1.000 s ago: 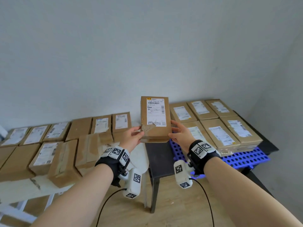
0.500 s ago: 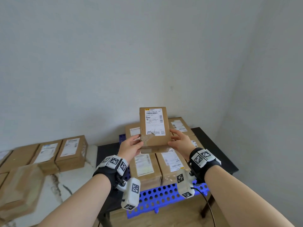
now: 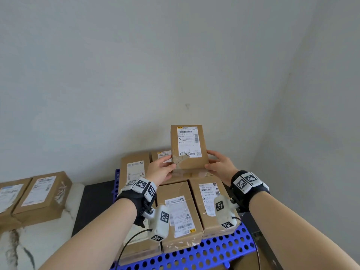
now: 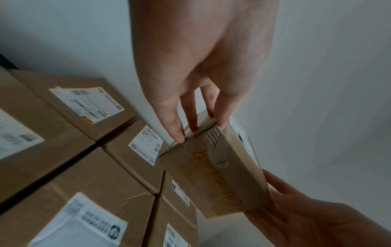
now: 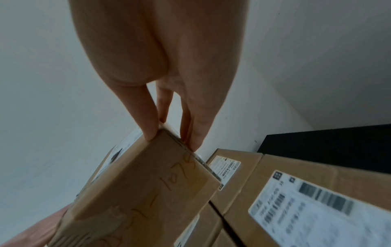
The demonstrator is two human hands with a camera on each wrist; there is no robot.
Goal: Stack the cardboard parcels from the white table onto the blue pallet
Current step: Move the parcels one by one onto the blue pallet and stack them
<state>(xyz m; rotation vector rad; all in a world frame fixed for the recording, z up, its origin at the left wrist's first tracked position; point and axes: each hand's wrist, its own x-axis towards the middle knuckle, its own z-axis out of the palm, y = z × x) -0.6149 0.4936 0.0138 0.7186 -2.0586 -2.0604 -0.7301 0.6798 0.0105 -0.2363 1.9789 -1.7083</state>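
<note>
A cardboard parcel (image 3: 188, 147) with a white shipping label and a torn lower-left corner is held in the air between both hands, tilted with its label toward me. My left hand (image 3: 161, 168) grips its left near corner, my right hand (image 3: 220, 165) its right near corner. It hangs above several labelled parcels (image 3: 179, 215) lying flat on the blue perforated pallet (image 3: 206, 254). In the left wrist view the fingers (image 4: 175, 127) clasp the parcel's end (image 4: 213, 170). The right wrist view has fingers (image 5: 148, 122) pinching the same parcel (image 5: 148, 183), which bears handwritten digits.
Two more parcels (image 3: 39, 197) lie on the white marbled table (image 3: 39, 240) at the left. The pallet rests on a black table (image 3: 91, 203) in the room's corner, with grey walls close behind and to the right.
The view has swung right from the white table to the pallet. Both hands carried the parcel along, and it now hangs higher over the back row of stacked parcels.
</note>
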